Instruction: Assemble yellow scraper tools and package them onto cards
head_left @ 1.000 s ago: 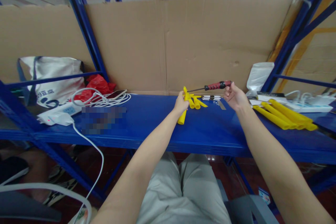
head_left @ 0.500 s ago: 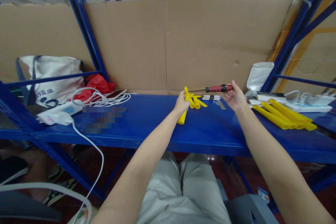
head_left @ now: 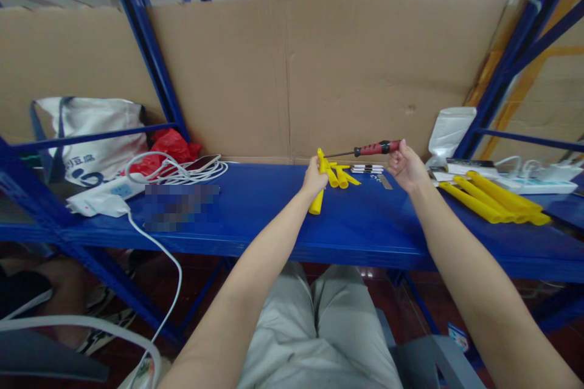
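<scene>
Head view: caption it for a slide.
Left hand grips yellow tubing; right hand holds a red-and-black screwdriver to it.

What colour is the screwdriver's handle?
The screwdriver handle is dark red with black parts, seen best in the head view.

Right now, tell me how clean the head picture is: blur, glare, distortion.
Head view: wide-angle stretch near the edges; white glare at the upper right; screwdriver tip indistinct at the yellow piece; a pixelated patch hides part of the blue shelf.
</scene>
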The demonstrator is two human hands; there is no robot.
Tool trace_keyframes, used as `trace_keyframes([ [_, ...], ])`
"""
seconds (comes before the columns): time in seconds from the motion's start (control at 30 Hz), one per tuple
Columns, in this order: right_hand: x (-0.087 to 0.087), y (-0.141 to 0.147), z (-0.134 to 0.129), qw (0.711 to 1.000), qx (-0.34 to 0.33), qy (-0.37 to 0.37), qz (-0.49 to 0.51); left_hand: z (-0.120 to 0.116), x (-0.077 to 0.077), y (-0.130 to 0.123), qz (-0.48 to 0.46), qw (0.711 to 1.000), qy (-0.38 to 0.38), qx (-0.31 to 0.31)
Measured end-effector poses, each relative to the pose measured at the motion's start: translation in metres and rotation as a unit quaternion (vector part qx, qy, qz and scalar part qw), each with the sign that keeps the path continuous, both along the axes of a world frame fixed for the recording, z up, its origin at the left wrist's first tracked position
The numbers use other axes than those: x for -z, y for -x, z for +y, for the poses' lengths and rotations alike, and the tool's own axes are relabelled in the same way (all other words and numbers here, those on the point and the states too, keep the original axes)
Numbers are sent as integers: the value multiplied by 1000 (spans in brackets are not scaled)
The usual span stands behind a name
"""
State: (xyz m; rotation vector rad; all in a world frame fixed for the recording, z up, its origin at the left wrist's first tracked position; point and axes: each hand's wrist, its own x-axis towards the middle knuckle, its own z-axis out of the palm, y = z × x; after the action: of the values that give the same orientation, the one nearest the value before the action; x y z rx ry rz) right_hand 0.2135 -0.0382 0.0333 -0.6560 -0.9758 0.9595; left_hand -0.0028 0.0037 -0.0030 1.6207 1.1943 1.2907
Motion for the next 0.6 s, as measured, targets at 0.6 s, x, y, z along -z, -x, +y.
trace_keyframes([
  [0.6,0,7,1,999,24,31,-3,6,3,1,23,998,-41,-30],
])
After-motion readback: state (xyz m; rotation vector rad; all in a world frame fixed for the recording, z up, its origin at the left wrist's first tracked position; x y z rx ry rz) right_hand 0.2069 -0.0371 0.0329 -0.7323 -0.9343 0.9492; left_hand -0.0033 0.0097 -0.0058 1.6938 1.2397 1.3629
